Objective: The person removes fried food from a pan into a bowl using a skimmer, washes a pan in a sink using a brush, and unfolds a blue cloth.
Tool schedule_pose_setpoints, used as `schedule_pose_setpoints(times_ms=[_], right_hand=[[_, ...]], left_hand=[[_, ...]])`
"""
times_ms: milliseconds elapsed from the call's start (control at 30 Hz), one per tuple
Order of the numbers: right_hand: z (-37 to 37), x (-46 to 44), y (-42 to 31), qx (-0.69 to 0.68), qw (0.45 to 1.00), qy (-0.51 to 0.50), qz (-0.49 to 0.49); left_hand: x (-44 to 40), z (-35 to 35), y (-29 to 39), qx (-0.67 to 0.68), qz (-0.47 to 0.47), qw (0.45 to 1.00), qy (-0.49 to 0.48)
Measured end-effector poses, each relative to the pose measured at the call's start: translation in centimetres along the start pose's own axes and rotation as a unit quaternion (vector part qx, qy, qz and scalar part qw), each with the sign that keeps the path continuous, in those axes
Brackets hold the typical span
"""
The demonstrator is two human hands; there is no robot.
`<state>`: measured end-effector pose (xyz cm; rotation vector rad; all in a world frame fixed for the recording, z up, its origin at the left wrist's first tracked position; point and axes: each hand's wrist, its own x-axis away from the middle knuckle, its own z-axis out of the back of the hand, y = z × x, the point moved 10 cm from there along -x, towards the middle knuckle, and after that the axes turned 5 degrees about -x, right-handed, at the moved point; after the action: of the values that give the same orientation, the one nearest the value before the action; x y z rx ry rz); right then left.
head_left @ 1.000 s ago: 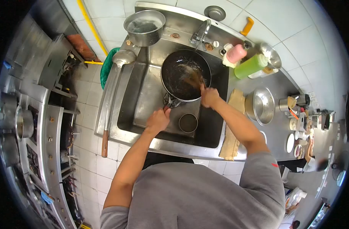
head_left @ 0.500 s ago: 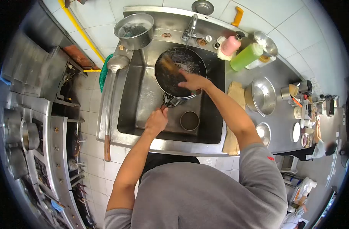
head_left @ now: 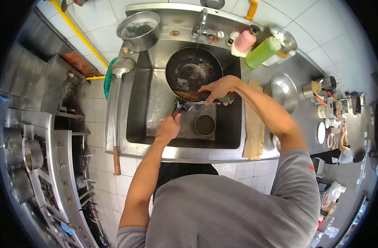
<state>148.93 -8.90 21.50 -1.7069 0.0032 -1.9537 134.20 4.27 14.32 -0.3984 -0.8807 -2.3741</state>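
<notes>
Pan in sink, under faucet, thin water stream falling into it; whitish patches over dark inside. Left hand closed round pan's handle, on near side. Right hand grasping brush, bristles at pan's near inner wall, greenish butt end jutting past rim to right. Tan cloth lying just right of basin. Long ladle along left edge; metal pot at far left corner; pink bottle beside green bottle.
</notes>
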Motion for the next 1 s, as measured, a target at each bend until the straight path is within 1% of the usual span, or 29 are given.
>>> schedule_pose_setpoints(times_ms=[33, 67, 100, 167, 200, 233, 267, 300, 333, 367, 400, 433, 500, 533, 567, 600, 633, 700, 733, 800, 833, 900, 933, 967, 1000], right_hand=[[-0.2, 0.5, -0.7, -0.008, 1.0, 0.007, 0.018], [-0.5, 1.2, -0.2, 0.011, 1.0, 0.017, -0.002], [-0.3, 1.6, 0.5, 0.01, 1.0, 0.018, -0.003], [1.3, 2.8, 3.9, 0.142, 0.984, 0.035, -0.1], [4.0, 2.5, 5.4, 0.294, 0.942, 0.087, -0.139], [6.3, 2.7, 5.9, 0.436, 0.872, 0.136, -0.176], [6.7, 2.9, 7.0, 0.43, 0.874, 0.138, -0.179], [8.9, 4.7, 6.0, 0.399, 0.861, 0.265, -0.17], [10.9, 7.0, 4.8, 0.365, 0.831, 0.389, -0.157], [10.3, 7.6, 4.8, 0.367, 0.829, 0.392, -0.158], [9.1, 9.3, 4.4, 0.295, 0.829, 0.455, -0.137], [7.6, 10.9, 4.4, 0.219, 0.822, 0.514, -0.114], [4.2, 12.7, 6.7, 0.145, 0.784, 0.602, -0.036], [1.9, 13.5, 7.8, 0.119, 0.764, 0.634, -0.006], [-0.6, 14.4, 8.8, 0.091, 0.741, 0.665, 0.024], [-2.9, 14.3, 11.1, 0.033, 0.754, 0.656, -0.017], [-5.2, 14.2, 13.3, -0.026, 0.763, 0.644, -0.059], [-9.5, 15.1, 16.1, -0.108, 0.733, 0.665, -0.095], [-11.2, 15.1, 16.8, -0.113, 0.73, 0.667, -0.097], [-14.6, 15.7, 19.2, -0.189, 0.691, 0.689, -0.113], [-15.6, 15.6, 19.9, -0.196, 0.687, 0.69, -0.116], [-17.5, 15.7, 21.1, -0.199, 0.673, 0.697, -0.147], [-18.0, 15.6, 21.2, -0.203, 0.677, 0.693, -0.144], [-18.3, 15.7, 21.3, -0.21, 0.676, 0.692, -0.144], [-18.2, 15.8, 20.7, -0.229, 0.68, 0.691, -0.089]], left_hand=[[0.0, 0.3, 0.2, 0.001, -0.002, 1.0, 0.0], [-0.1, 0.6, 0.1, 0.003, 0.002, 1.0, 0.001], [0.0, 0.9, 0.0, 0.005, 0.007, 1.0, 0.0], [-0.1, 0.6, -0.2, 0.0, 0.012, 1.0, 0.001], [-0.1, 0.3, -0.4, -0.006, 0.018, 1.0, 0.0], [-0.3, -0.1, -0.4, -0.01, 0.012, 1.0, -0.002], [-0.4, -0.2, -0.1, -0.011, -0.012, 1.0, 0.011], [0.0, 0.6, 1.0, -0.01, -0.035, 0.999, 0.026], [0.4, 1.4, 1.6, -0.008, -0.037, 0.999, 0.028], [0.6, 0.9, 1.0, 0.037, 0.02, 0.998, -0.04], [1.2, 0.4, 0.6, 0.082, 0.077, 0.988, -0.108], [1.1, 0.5, 0.5, 0.083, 0.076, 0.988, -0.106], [1.0, -0.9, -0.1, 0.117, 0.07, 0.98, -0.146], [0.7, -1.3, -0.7, 0.119, 0.071, 0.98, -0.144], [0.4, -2.5, -1.1, 0.193, 0.072, 0.964, -0.17], [0.3, -3.2, -1.2, 0.264, 0.072, 0.942, -0.194], [0.1, -3.0, -1.5, 0.264, 0.07, 0.942, -0.193], [1.1, -4.6, -0.4, 0.404, 0.085, 0.855, -0.315], [1.4, -4.3, -0.1, 0.399, 0.083, 0.856, -0.318], [2.3, -3.6, 0.9, 0.403, 0.074, 0.849, -0.334], [2.6, -3.2, 1.2, 0.395, 0.074, 0.851, -0.338], [2.6, -2.2, 1.8, 0.355, 0.034, 0.875, -0.326], [2.8, -2.4, 1.9, 0.348, 0.035, 0.877, -0.328], [2.8, -2.3, 2.1, 0.335, 0.017, 0.891, -0.306], [2.8, -2.2, 2.3, 0.323, -0.002, 0.903, -0.283]])
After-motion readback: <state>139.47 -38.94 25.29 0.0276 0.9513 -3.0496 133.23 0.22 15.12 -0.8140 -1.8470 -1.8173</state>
